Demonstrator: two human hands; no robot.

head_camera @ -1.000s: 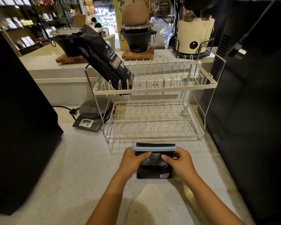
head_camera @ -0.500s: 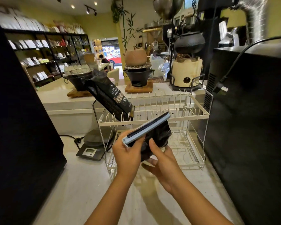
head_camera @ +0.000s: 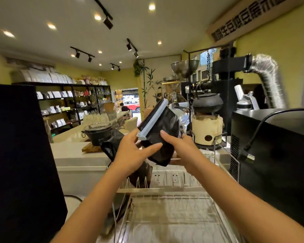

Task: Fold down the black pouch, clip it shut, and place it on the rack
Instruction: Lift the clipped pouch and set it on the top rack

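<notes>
A small black pouch (head_camera: pixel 162 130) hangs tilted in the air above the white two-tier wire rack (head_camera: pixel 167 189). A pale blue clip (head_camera: pixel 152 120) runs along its folded top edge, slanting up to the right. My left hand (head_camera: pixel 133 153) grips the pouch at the clip's lower end. My right hand (head_camera: pixel 178 147) holds the pouch's right side and underside. A second, larger black pouch (head_camera: pixel 139 174) leans in the rack's upper tier at the left, partly hidden behind my left hand.
A tall black appliance (head_camera: pixel 19 155) stands at the left and a black machine (head_camera: pixel 275 158) with a cable at the right. Behind the rack are a cream stove with a black kettle (head_camera: pixel 207 120), a grill pot (head_camera: pixel 97 134) and a counter.
Both hands lifted the clipped pouch off the counter and carried it up over the rack's upper tier. The head tilted up, so the view shows more ceiling.
</notes>
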